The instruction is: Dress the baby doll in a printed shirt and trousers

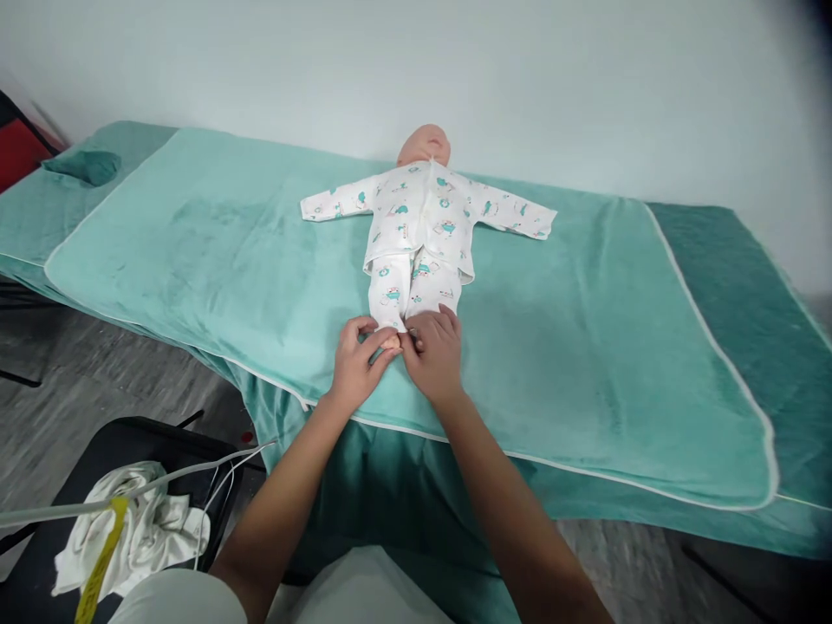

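Observation:
A baby doll (425,144) lies on its back on a light green towel (214,251), dressed in a white printed shirt (422,212) and matching trousers (409,295). My left hand (356,362) is closed around the doll's foot at the left trouser cuff. My right hand (437,351) is closed on the other trouser cuff beside it. Both hands touch each other at the doll's feet.
The towel covers a bed with a darker teal sheet (734,277), against a pale wall. A small teal pillow (84,165) lies at the far left. A black bin (162,451) with crumpled white cloth (136,537) and white cables stands on the grey floor at lower left.

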Tool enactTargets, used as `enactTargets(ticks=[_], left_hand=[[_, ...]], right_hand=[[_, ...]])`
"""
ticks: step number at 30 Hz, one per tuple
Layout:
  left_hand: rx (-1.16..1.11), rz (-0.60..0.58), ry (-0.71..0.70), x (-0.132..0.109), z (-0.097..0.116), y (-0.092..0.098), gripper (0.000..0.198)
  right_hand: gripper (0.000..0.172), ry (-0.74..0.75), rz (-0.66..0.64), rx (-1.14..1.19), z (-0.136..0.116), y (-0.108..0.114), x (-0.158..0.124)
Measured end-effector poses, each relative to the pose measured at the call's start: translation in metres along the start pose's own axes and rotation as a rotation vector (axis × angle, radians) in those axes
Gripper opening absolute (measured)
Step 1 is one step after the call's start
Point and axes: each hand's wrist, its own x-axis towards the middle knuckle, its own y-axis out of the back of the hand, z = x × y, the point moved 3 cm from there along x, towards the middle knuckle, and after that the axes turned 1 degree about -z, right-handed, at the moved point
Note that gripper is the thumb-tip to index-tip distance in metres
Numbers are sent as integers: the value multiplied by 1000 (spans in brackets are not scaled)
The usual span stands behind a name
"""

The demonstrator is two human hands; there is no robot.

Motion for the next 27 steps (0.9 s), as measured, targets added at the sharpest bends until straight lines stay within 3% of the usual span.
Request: enactTargets(ticks=[5,10,14,17,21,27], left_hand=[[-46,55,-37,-1,0,1,27],[39,67,11,0,1,-4,50],[-21,39,51,5,3,-3,39],[-39,48,-31,10,7,1,32],[62,41,-138,12,11,-2,50],[208,21,-54,10,10,-15,74]], right_hand=[[12,0,5,106,0,5,1],[18,-21,8,186,1,9,2],[16,-9,3,186,-1,11,3],[10,40,14,175,-3,12,3],[4,87,2,116,-6,11,4],[11,65,23,-23,-8,7,1]])
